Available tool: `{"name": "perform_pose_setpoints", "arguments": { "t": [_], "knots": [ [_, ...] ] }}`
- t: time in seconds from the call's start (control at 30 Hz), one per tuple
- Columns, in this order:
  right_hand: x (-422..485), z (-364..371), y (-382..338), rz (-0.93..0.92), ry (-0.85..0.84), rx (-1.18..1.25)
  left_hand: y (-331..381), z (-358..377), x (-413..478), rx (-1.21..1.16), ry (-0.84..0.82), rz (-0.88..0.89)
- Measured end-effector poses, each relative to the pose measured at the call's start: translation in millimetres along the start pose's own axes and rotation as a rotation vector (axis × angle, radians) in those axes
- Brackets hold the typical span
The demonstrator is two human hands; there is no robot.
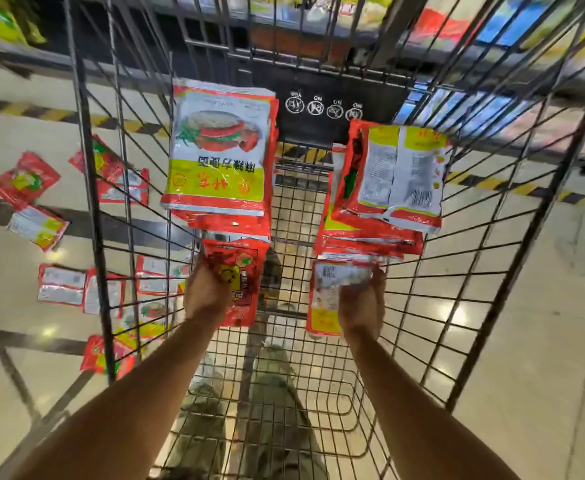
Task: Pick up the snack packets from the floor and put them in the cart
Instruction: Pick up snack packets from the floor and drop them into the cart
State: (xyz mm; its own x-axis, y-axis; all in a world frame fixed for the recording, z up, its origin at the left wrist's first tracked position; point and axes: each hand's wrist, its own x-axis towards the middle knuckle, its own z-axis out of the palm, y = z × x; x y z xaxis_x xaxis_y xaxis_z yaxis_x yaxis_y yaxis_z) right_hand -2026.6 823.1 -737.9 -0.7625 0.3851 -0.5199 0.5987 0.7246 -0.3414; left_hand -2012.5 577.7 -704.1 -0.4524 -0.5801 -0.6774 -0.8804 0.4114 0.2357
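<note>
I look down into a wire cart [485,271]. Inside it stand two stacks of red, yellow and white snack packets: a left stack [218,154] and a right stack [388,181]. My left hand [204,292] grips a red packet [239,282] just below the left stack. Below the right stack, my right hand [363,303] grips another packet [325,296], its white back showing. Both hands are inside the cart. Several more packets [62,284] lie scattered on the floor left of the cart.
The cart's wire sides rise on the left [90,188] and right. A yellow-black striped line [41,114] crosses the tiled floor. Blurred store shelves [491,29] run along the far side. The person's trousers [270,410] show through the cart's bottom grid.
</note>
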Motion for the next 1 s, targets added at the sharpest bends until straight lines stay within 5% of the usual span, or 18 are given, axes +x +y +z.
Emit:
{"name": "perform_pose_setpoints", "arguments": {
  "t": [0.17,0.27,0.53,0.73,1.0],
  "knots": [
    [-34.9,-9.6,-17.3,-0.073,0.013,-0.215,-3.5,-3.7,-27.2,0.060,0.036,0.106],
    [-60.8,-32.4,-29.2,-0.123,-0.025,-0.346,-6.4,-28.5,-58.1,0.207,0.052,0.326],
    [-139.3,-121.0,-85.9,-0.551,0.139,-0.420,-12.9,-143.2,-138.6,0.449,0.206,0.794],
    [-229.5,-156.4,-151.9,-0.774,0.198,-0.496,-73.2,-248.8,-178.6,0.411,0.359,0.764],
    [-407.4,-121.8,-209.9,-1.001,0.243,-0.538,-255.3,-364.2,-205.3,0.416,0.496,0.606]
  ]
}}
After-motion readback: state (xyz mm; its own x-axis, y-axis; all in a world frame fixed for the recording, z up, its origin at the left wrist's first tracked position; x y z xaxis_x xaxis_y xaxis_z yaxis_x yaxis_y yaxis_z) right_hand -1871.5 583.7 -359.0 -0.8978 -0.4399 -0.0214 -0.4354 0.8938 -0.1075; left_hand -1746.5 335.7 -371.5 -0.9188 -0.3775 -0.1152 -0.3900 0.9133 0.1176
